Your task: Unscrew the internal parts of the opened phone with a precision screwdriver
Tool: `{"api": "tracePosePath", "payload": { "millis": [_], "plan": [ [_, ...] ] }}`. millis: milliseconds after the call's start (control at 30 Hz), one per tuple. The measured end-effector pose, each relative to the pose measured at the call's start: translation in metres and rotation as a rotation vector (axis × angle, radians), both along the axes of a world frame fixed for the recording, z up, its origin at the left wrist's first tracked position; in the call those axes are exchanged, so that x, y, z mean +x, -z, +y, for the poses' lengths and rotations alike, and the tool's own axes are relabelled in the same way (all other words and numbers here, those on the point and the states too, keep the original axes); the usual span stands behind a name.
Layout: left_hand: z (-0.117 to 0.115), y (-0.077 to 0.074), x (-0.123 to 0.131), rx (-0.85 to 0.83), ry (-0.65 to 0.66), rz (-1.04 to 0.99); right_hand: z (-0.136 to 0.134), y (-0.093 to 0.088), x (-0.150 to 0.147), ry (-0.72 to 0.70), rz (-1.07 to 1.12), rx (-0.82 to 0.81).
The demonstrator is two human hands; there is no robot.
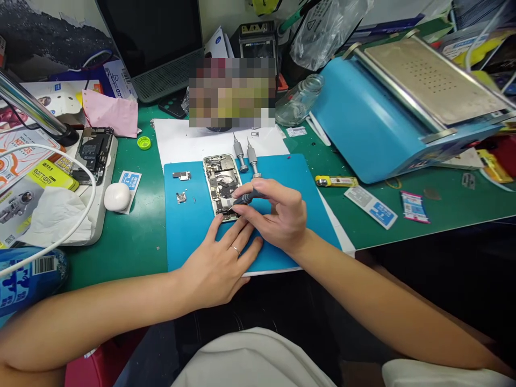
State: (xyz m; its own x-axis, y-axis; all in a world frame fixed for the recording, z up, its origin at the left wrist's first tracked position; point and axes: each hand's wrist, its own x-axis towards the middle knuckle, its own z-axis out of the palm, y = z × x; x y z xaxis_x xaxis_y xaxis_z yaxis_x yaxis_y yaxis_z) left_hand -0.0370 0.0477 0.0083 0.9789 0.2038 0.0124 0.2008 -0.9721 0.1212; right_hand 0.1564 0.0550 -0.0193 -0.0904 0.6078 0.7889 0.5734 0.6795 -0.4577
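An opened phone [223, 180] lies on a blue mat [282, 215], its inner parts exposed. My right hand [278, 212] pinches a dark grey screwdriver [246, 198], whose tip is over the phone's lower end. My left hand [226, 252] rests with fingers spread on the mat, fingertips at the phone's bottom edge. Two more grey screwdrivers, one on the left [240, 153] and one on the right [252, 157], lie above the phone. Small metal parts, an upper piece [182, 176] and a lower one [181, 198], sit left of the phone.
A blue machine with a metal plate [363, 118] stands at the right, near a glass jar [300, 99] and a yellow cutter [336, 181]. On the left are a white case [117, 197], a green cap [144, 142] and another opened phone [93, 153]. A screen [153, 43] stands behind.
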Motion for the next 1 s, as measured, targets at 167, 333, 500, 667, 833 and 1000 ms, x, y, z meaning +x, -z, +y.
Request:
{"api": "tracePosePath", "payload": {
  "millis": [167, 333, 500, 667, 833, 1000],
  "plan": [
    [0.0003, 0.0016, -0.0009, 0.013, 0.006, -0.016, 0.0012, -0.0025, -0.0026, 0.006, -0.051, 0.062],
    [0.0008, 0.0016, -0.0012, 0.006, 0.007, -0.019, -0.0009, -0.0041, -0.0055, -0.012, -0.063, 0.067],
    [0.0012, -0.0002, -0.0005, 0.01, 0.007, -0.014, 0.0001, -0.0041, -0.0049, -0.001, -0.053, 0.051],
    [0.0011, 0.0, 0.0002, 0.012, 0.002, -0.01, 0.0006, -0.0035, -0.0023, 0.028, -0.034, 0.058],
    [0.0007, 0.0006, -0.0005, 0.007, -0.004, -0.013, -0.0015, -0.0055, -0.0016, 0.031, -0.056, 0.043],
    [0.0007, 0.0006, 0.0, 0.007, 0.001, -0.009, -0.0014, -0.0071, -0.0011, 0.032, -0.05, 0.049]
  ]
}}
